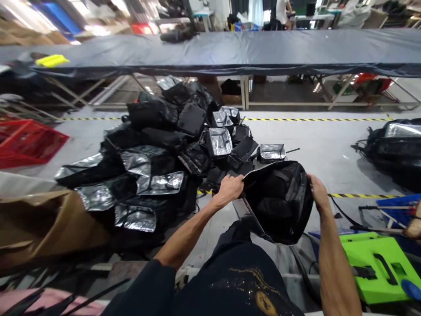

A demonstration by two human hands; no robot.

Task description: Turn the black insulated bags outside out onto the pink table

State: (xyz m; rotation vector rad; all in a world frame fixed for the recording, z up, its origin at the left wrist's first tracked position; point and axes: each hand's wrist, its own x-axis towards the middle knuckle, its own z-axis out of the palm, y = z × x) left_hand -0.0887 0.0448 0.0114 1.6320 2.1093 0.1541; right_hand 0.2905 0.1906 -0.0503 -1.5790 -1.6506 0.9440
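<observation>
I hold a black fabric bag [279, 202] in front of me, above my lap. My left hand [230, 188] is closed on the bag's left edge, where a silver lining shows. My right hand [316, 188] grips its right edge, fingers curled behind the fabric. Just beyond the bag, on the grey floor, lies a heap of several black bags with silver foil lining [154, 166].
A long table with a dark cover [230, 52] runs across the back. Red crates [26, 140] stand at the left, a brown cardboard box [39, 224] nearer. A bright green case [378, 267] and a blue crate [399, 210] sit at the right. More black bags [394, 145] lie far right.
</observation>
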